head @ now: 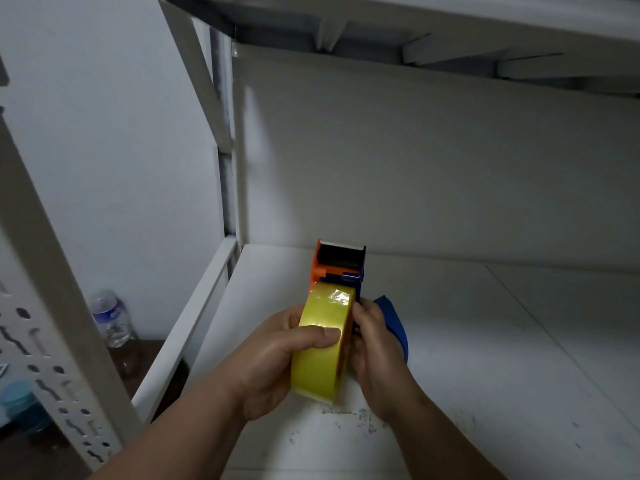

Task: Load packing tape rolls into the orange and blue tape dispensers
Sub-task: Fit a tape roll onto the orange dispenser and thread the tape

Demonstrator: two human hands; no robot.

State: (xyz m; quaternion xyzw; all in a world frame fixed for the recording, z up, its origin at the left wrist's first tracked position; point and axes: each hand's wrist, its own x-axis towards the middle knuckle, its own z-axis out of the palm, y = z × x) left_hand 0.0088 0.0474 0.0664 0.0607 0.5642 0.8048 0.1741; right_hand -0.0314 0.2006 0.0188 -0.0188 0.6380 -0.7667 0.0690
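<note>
Left hand [277, 355] grips the yellow tape roll [322, 344], thumb across its outer face. Right hand [375, 355] holds the orange and blue dispenser [341, 268] from the side. Dispenser's long axis points away, cutter end farthest, above the white shelf [485, 341].

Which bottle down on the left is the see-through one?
The clear plastic bottle with the blue-and-white label, standing farther back beside the wall. The nearer bottle at the left edge is solid light blue instead.
</note>
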